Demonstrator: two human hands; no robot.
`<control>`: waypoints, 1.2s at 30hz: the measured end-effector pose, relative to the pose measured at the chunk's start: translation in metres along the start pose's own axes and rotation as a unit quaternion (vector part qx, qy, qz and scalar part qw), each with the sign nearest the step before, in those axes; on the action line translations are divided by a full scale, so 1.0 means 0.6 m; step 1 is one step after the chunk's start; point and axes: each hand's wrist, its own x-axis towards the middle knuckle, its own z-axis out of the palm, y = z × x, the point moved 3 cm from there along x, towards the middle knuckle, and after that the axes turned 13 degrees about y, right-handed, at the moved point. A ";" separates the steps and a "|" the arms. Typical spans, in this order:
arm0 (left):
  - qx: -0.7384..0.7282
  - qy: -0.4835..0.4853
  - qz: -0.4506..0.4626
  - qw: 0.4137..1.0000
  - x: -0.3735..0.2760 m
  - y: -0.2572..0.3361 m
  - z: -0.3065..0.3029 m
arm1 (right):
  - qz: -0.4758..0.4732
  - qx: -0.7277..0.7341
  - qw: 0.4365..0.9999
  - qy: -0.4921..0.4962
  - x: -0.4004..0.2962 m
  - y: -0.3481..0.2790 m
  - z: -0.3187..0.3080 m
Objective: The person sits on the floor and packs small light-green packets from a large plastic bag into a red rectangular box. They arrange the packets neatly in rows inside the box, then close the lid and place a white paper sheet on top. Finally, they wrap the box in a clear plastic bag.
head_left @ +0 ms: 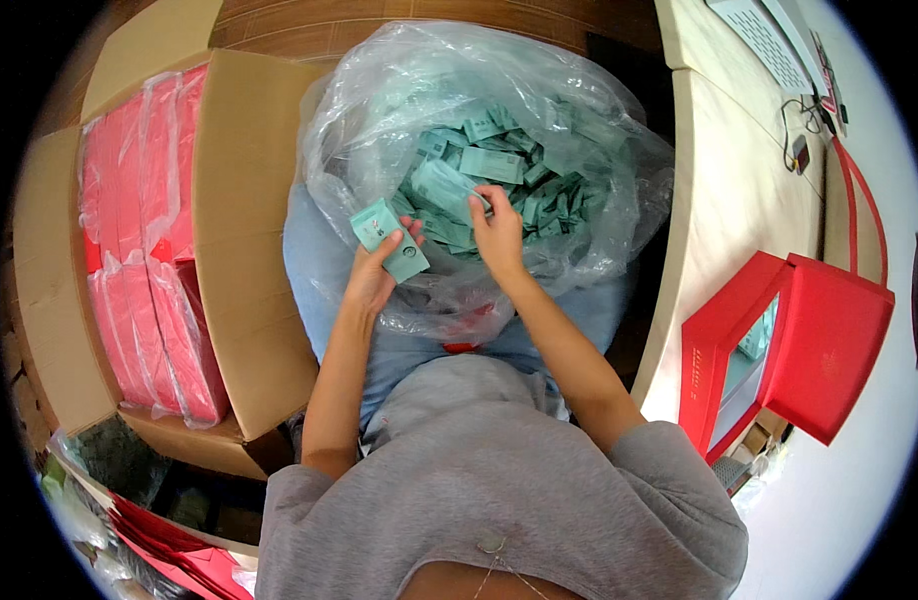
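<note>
A large clear plastic bag [579,262] rests on my lap, its mouth spread wide around many small green packets [491,165]. My left hand [380,259] is closed on a few flat green packets [390,238] at the bag's near left edge, thumb on top. The packets bear printing. Over the packets inside the bag, my right hand [496,229] pinches the end of a pale green packet [445,187] between thumb and fingertips.
On the left stands an open cardboard box [252,247] with plastic-wrapped red boxes [140,195]. At right, a pale tabletop [736,180] holds an open red gift box [826,345] with green packets inside, plus a cable. Wooden flooring [301,26] shows beyond the bag.
</note>
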 end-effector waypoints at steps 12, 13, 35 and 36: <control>0.250 -0.115 0.317 0.908 -0.072 -0.030 0.118 | 0.323 0.230 0.894 -0.209 -0.018 -0.092 -0.053; 0.234 -0.104 0.248 0.934 -0.061 -0.033 0.107 | 0.382 0.297 0.848 -0.216 -0.015 -0.098 -0.054; -0.005 -0.162 -0.197 0.967 -0.073 -0.045 0.036 | -0.025 0.138 0.973 -0.182 0.001 -0.096 -0.067; -0.006 -0.123 -0.181 0.976 -0.071 -0.046 0.034 | 0.045 0.180 0.966 -0.181 0.007 -0.067 -0.052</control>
